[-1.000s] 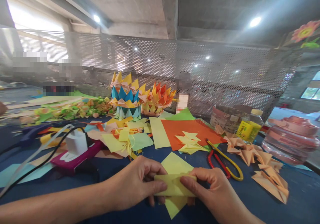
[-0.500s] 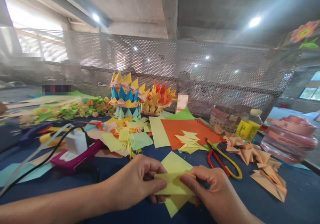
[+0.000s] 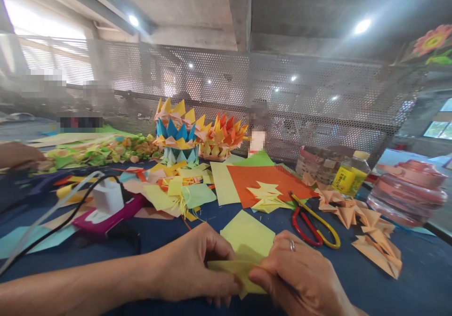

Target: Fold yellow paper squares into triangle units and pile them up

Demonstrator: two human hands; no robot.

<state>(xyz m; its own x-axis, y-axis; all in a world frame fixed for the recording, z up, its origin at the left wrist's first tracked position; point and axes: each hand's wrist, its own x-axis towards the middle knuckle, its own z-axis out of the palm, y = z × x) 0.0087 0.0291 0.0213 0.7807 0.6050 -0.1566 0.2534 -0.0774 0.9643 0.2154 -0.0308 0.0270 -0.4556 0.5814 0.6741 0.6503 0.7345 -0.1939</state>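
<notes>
A folded strip of yellow paper [image 3: 231, 266] is pinched between my two hands at the bottom centre. My left hand [image 3: 199, 264] is closed on its left end, thumb in front. On its right end my right hand [image 3: 300, 271], with a ring on one finger, presses its thumb; its other fingers are curled and partly hidden. Just behind lies a flat yellow sheet [image 3: 247, 231], partly covered by the strip and the hands. Beyond it, folded yellow paper pieces [image 3: 266, 196] rest on an orange sheet [image 3: 240, 179], beside scissors [image 3: 316, 224] with red and yellow handles.
Left of my hands are a purple power strip [image 3: 106, 219] with a white plug and cables. Folded peach paper pieces [image 3: 379, 247], a yellow-labelled bottle [image 3: 351, 174] and a pink jug [image 3: 407, 193] stand right. Paper crowns [image 3: 178, 134] stand behind. Another person's hand [image 3: 21, 155] reaches in far left.
The yellow strip has tilted edge-on and moved lower, and my right hand has turned over it. More of the sheet behind shows. The other person's hand has come further in from the left.
</notes>
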